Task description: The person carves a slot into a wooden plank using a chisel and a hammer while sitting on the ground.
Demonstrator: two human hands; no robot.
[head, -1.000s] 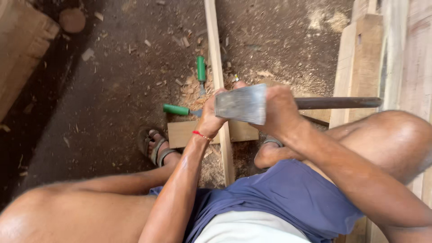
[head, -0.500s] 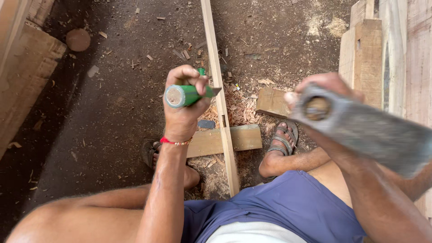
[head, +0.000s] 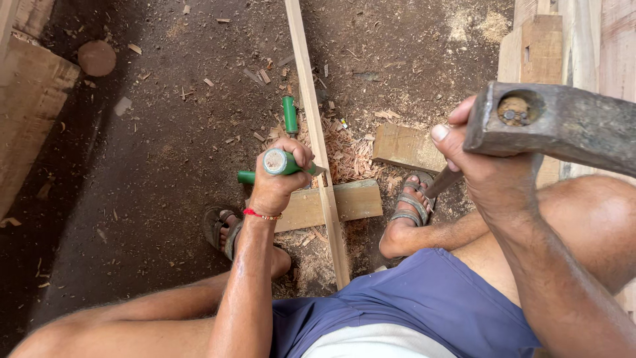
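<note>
Far left of both hands, a thick timber block (head: 30, 113) and a round wooden disc (head: 97, 58) are seen on the dirt floor. Nearer the middle, the left hand (head: 278, 178) is closed in a fist around a green-handled chisel (head: 279, 161), held upright with its butt end turned toward the camera; the forearm is stretched straight down from the body, a red thread tied at the wrist. Its blade is set against a long narrow wooden strip (head: 317, 136), which is laid over a short cross board (head: 351, 202). Two more green-handled tools (head: 289, 114) are left on the ground just beyond and beside that hand. To the right, the right hand (head: 487, 169) is raised close to the camera and is wrapped around the handle just beneath the head of a heavy iron hammer (head: 563, 122), well above the sandalled foot (head: 411, 205).
</note>
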